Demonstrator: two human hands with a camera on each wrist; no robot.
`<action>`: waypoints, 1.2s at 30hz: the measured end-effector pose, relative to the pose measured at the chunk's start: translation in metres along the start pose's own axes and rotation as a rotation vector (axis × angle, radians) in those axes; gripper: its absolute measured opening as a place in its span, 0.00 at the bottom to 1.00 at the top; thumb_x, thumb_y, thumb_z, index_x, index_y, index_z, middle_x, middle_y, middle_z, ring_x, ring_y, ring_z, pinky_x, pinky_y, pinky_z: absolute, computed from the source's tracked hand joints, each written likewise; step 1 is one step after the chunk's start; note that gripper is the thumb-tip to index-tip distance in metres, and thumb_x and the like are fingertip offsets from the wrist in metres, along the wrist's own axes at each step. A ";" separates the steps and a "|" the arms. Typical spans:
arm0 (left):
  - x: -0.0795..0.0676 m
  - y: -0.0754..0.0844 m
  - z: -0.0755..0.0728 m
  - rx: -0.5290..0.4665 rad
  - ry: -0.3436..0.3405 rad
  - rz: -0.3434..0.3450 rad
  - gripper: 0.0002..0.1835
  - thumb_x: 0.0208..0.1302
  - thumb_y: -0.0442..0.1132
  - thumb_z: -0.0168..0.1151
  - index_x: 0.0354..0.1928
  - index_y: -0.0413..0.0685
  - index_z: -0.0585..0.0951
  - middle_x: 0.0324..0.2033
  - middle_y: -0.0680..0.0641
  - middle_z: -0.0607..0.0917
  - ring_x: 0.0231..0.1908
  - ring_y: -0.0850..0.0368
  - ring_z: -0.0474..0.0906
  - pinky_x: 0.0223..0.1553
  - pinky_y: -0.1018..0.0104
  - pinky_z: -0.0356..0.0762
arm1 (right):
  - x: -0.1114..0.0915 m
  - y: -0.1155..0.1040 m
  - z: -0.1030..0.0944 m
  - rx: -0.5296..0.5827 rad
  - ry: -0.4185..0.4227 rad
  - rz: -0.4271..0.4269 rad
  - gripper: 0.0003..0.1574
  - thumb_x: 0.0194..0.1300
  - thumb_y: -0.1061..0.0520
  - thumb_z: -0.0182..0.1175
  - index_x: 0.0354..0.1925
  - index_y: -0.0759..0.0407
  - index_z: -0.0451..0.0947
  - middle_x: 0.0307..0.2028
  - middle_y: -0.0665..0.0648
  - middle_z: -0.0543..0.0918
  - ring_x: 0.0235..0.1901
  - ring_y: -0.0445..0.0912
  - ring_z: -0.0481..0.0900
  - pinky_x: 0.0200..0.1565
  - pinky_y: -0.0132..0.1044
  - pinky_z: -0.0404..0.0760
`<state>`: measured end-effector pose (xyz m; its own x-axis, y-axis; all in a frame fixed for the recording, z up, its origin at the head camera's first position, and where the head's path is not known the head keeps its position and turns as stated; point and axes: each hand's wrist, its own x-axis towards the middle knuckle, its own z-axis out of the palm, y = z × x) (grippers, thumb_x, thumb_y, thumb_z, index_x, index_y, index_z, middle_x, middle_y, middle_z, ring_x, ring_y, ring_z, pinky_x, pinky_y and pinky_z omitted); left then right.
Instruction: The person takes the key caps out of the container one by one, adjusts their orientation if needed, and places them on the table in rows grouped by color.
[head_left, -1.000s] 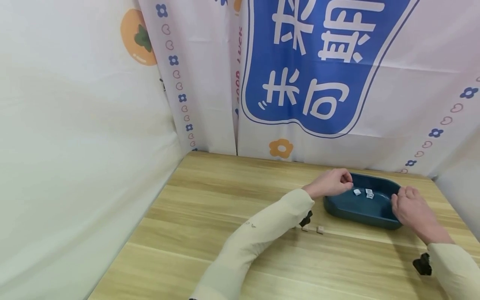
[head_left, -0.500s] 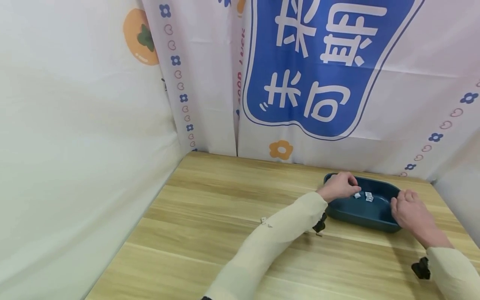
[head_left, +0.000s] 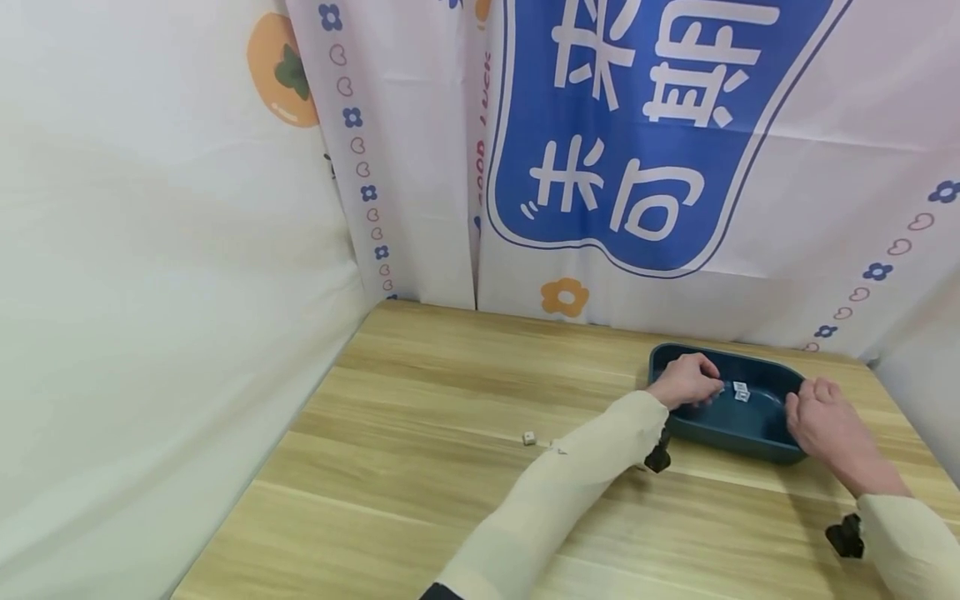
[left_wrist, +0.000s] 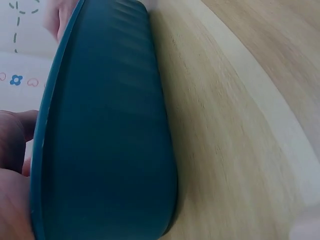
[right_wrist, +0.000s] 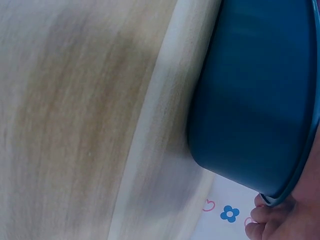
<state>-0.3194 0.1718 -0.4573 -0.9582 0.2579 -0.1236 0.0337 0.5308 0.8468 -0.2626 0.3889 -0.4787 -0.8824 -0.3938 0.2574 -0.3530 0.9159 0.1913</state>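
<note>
A dark teal tray (head_left: 738, 440) with rounded corners stands at the back right of the table. My left hand (head_left: 684, 381) reaches over its left end, with thumb and fingertips pinching a small whitish block (head_left: 722, 387) low inside. Beside those fingertips, two small white blocks with dark marks (head_left: 741, 392) lie together on the tray floor. My right hand (head_left: 828, 421) grips the tray's right rim. In the left wrist view the tray wall (left_wrist: 110, 125) hides part of the left hand (left_wrist: 11, 145). Curled right fingers (right_wrist: 265, 220) show at the rim in the right wrist view.
Left of my left sleeve (head_left: 570, 467) a small white block (head_left: 528, 437) lies on the wooden table (head_left: 420, 392). Another (head_left: 558, 447) shows partly at the sleeve's edge. A printed curtain (head_left: 420, 167) hangs right behind the tray.
My left hand has moved right and down into the tray, and now covers the leftmost block there. Its sleeve has shifted right, uncovering blocks on the table. The right hand stays at the rim.
</note>
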 end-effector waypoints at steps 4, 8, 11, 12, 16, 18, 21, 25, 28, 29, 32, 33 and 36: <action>0.003 0.001 0.005 0.009 0.016 -0.024 0.05 0.62 0.41 0.67 0.35 0.55 0.79 0.20 0.55 0.85 0.18 0.65 0.78 0.19 0.72 0.75 | 0.001 0.000 -0.002 0.105 -0.010 0.101 0.24 0.72 0.63 0.43 0.50 0.90 0.60 0.46 0.85 0.66 0.48 0.71 0.64 0.62 0.61 0.59; 0.008 0.000 0.006 0.038 0.026 -0.038 0.05 0.62 0.42 0.68 0.35 0.57 0.79 0.19 0.56 0.84 0.17 0.66 0.77 0.19 0.72 0.74 | 0.002 -0.002 -0.002 0.059 0.002 0.064 0.23 0.70 0.64 0.45 0.48 0.90 0.62 0.44 0.84 0.67 0.47 0.71 0.65 0.61 0.61 0.61; 0.012 -0.002 0.007 0.051 0.027 -0.048 0.06 0.61 0.43 0.69 0.35 0.57 0.80 0.18 0.56 0.83 0.17 0.66 0.76 0.19 0.72 0.72 | 0.001 -0.002 -0.003 -0.040 0.027 -0.024 0.20 0.66 0.67 0.48 0.46 0.88 0.65 0.41 0.83 0.69 0.45 0.71 0.66 0.59 0.61 0.64; 0.014 -0.002 0.008 0.058 0.029 -0.052 0.06 0.61 0.43 0.69 0.35 0.57 0.80 0.17 0.56 0.83 0.17 0.66 0.76 0.18 0.72 0.72 | 0.000 -0.002 -0.004 -0.058 0.033 -0.037 0.20 0.65 0.67 0.48 0.46 0.88 0.65 0.41 0.83 0.69 0.44 0.71 0.67 0.59 0.62 0.64; 0.018 -0.002 0.010 0.091 0.014 -0.084 0.05 0.60 0.42 0.70 0.34 0.58 0.81 0.16 0.56 0.81 0.16 0.65 0.76 0.17 0.71 0.71 | 0.000 -0.004 -0.007 -0.010 0.006 0.018 0.20 0.68 0.67 0.46 0.48 0.88 0.63 0.44 0.84 0.68 0.47 0.71 0.66 0.61 0.61 0.63; 0.019 -0.001 0.011 0.115 0.005 -0.096 0.05 0.59 0.41 0.70 0.34 0.59 0.81 0.15 0.56 0.81 0.15 0.65 0.76 0.17 0.71 0.72 | 0.000 -0.004 -0.007 0.027 -0.026 0.062 0.23 0.70 0.65 0.44 0.50 0.89 0.61 0.47 0.86 0.67 0.49 0.72 0.65 0.62 0.62 0.61; 0.021 -0.001 0.012 0.142 0.007 -0.112 0.06 0.59 0.41 0.70 0.36 0.60 0.82 0.15 0.56 0.81 0.16 0.65 0.77 0.17 0.71 0.72 | 0.002 -0.004 -0.007 0.115 -0.049 0.140 0.26 0.73 0.62 0.42 0.53 0.90 0.59 0.51 0.87 0.64 0.53 0.73 0.62 0.64 0.63 0.59; 0.024 0.000 0.014 0.195 0.042 -0.133 0.08 0.57 0.41 0.70 0.36 0.62 0.81 0.16 0.56 0.82 0.15 0.63 0.76 0.16 0.72 0.71 | 0.003 -0.004 -0.007 0.118 -0.045 0.145 0.25 0.73 0.62 0.43 0.51 0.90 0.60 0.49 0.86 0.65 0.51 0.73 0.63 0.63 0.63 0.60; 0.026 0.000 0.016 0.241 0.068 -0.148 0.07 0.56 0.43 0.71 0.36 0.62 0.81 0.20 0.57 0.81 0.13 0.62 0.74 0.15 0.72 0.69 | 0.003 -0.005 -0.005 0.116 -0.051 0.146 0.26 0.73 0.62 0.43 0.52 0.90 0.59 0.49 0.86 0.65 0.51 0.73 0.63 0.63 0.63 0.60; 0.027 0.000 0.017 0.253 0.071 -0.150 0.07 0.56 0.44 0.71 0.36 0.62 0.81 0.22 0.57 0.81 0.13 0.62 0.73 0.15 0.72 0.69 | 0.003 -0.005 -0.005 0.139 -0.043 0.163 0.27 0.74 0.61 0.42 0.52 0.91 0.59 0.49 0.86 0.65 0.52 0.73 0.62 0.63 0.62 0.60; 0.029 -0.001 0.020 0.287 0.094 -0.151 0.07 0.56 0.46 0.71 0.36 0.63 0.82 0.27 0.58 0.81 0.14 0.62 0.74 0.16 0.72 0.71 | 0.002 -0.006 -0.003 0.106 -0.016 0.130 0.26 0.72 0.62 0.43 0.51 0.90 0.60 0.48 0.86 0.66 0.50 0.72 0.63 0.63 0.62 0.61; 0.030 -0.001 0.021 0.300 0.102 -0.147 0.07 0.56 0.47 0.72 0.36 0.63 0.83 0.29 0.58 0.82 0.17 0.63 0.75 0.19 0.72 0.72 | 0.001 -0.006 -0.002 0.059 0.002 0.089 0.24 0.70 0.63 0.45 0.49 0.90 0.62 0.47 0.85 0.67 0.49 0.72 0.65 0.62 0.62 0.63; 0.033 -0.001 0.024 0.347 0.113 -0.127 0.08 0.55 0.50 0.72 0.37 0.66 0.84 0.34 0.61 0.84 0.29 0.65 0.79 0.29 0.73 0.74 | -0.001 -0.004 -0.002 -0.012 0.055 0.022 0.21 0.65 0.66 0.49 0.45 0.89 0.64 0.43 0.85 0.69 0.46 0.72 0.67 0.59 0.62 0.66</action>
<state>-0.3440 0.1993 -0.4750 -0.9856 0.0926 -0.1417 -0.0113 0.7994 0.6007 -0.2599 0.3853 -0.4780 -0.8713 -0.3775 0.3134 -0.3294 0.9235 0.1965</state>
